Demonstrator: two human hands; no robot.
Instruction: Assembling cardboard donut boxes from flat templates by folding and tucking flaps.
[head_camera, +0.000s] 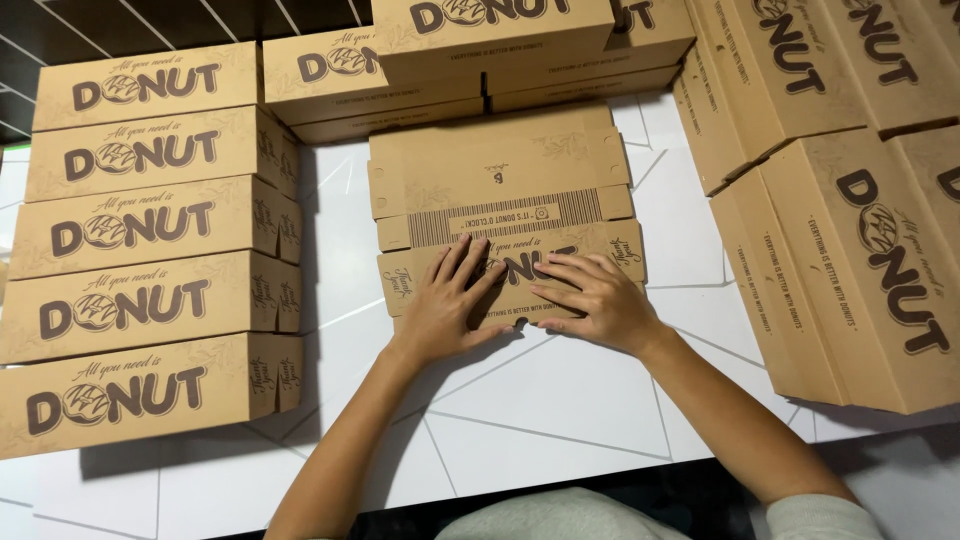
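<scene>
Left hand (440, 305) and right hand (590, 300) flat, fingers spread, gripping nothing, pressing flat box (505, 205) mid-bench (560, 410) | folded boxes (150, 290) stacked left, more stacked boxes (850, 200) right | this box unfolded yet

Both forearms were bare to above the elbow. The left hand (440, 305) and right hand (595, 300) carried no rings, watch or gloves. A pale grey-green garment, possibly a pushed-up sleeve, showed at the frame's lower edge.
</scene>
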